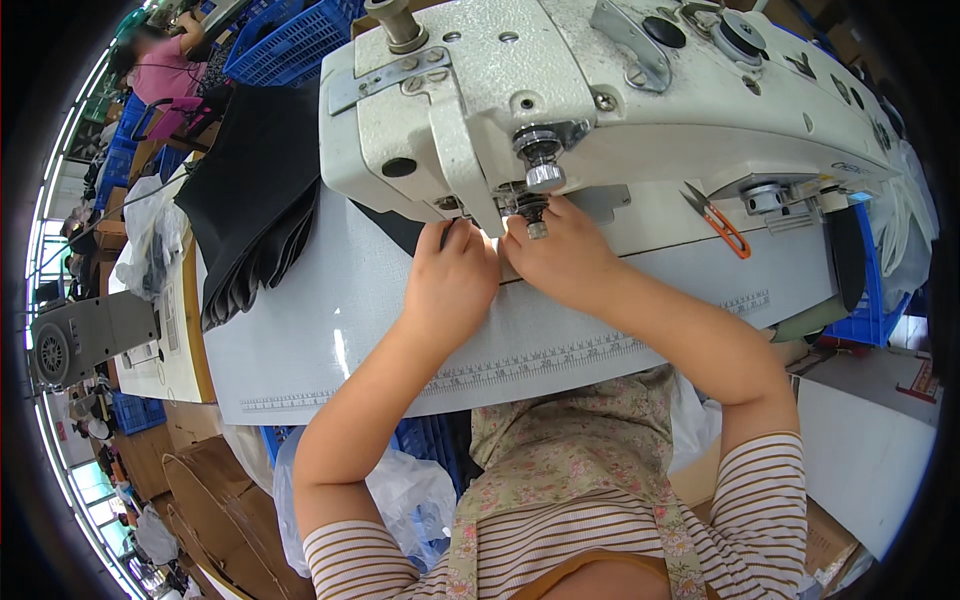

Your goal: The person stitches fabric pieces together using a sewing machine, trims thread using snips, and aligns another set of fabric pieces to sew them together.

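Observation:
Both my hands are close together under the head of a white industrial sewing machine (pixel 460 110). My left hand (pixel 452 280) is closed, with dark material showing between its curled fingers. A black fabric piece (pixel 393 228) lies flat at those fingers and runs under the machine head. My right hand (pixel 562 255) is closed beside the needle area, just below a metal tension knob (pixel 545 178). Its fingertips are hidden, so what they hold cannot be made out. The needle is hidden too.
A stack of black fabric pieces (pixel 250 190) hangs at the table's left. Orange-handled thread snips (pixel 722 226) lie right of my right hand. Printed rulers run along the pale tabletop (pixel 300 345). A blue crate (pixel 290 45) stands behind; another person (pixel 170 65) sits at the far left.

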Demonstrator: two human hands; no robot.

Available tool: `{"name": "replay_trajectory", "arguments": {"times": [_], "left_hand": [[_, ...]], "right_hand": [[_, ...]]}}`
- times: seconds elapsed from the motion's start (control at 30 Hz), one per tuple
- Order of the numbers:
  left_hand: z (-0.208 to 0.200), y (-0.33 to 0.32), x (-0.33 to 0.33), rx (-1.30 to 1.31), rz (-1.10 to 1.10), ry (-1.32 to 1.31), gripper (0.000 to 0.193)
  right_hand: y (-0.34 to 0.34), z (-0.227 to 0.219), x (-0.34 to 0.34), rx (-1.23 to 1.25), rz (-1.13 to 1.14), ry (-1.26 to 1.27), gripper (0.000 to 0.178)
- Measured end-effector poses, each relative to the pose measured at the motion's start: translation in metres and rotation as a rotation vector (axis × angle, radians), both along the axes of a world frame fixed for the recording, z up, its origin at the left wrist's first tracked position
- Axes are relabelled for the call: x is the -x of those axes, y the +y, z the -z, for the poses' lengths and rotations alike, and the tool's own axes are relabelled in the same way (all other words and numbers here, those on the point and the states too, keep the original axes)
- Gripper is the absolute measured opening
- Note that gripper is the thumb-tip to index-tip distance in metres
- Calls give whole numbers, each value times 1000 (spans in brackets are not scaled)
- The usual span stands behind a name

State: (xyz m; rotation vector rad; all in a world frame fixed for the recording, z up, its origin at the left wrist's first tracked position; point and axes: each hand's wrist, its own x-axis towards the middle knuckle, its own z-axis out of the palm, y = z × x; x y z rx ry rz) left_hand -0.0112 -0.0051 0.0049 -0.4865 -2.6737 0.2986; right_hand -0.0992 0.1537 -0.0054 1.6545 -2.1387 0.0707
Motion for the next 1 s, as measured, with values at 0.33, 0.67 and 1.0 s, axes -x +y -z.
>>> {"name": "replay_trajectory", "arguments": {"times": [0.33,0.67,1.0], "left_hand": [[4,-2,6,27,-38,4,4],[1,-32,-1,-92,110,40,26],[-8,-42,-4,-74,234,139,18]], "right_hand": [[-15,9,-1,232,17,-32,10],[12,-1,20,178,-23,-48,5],[25,-7,42,192,-114,-1,10]]}}
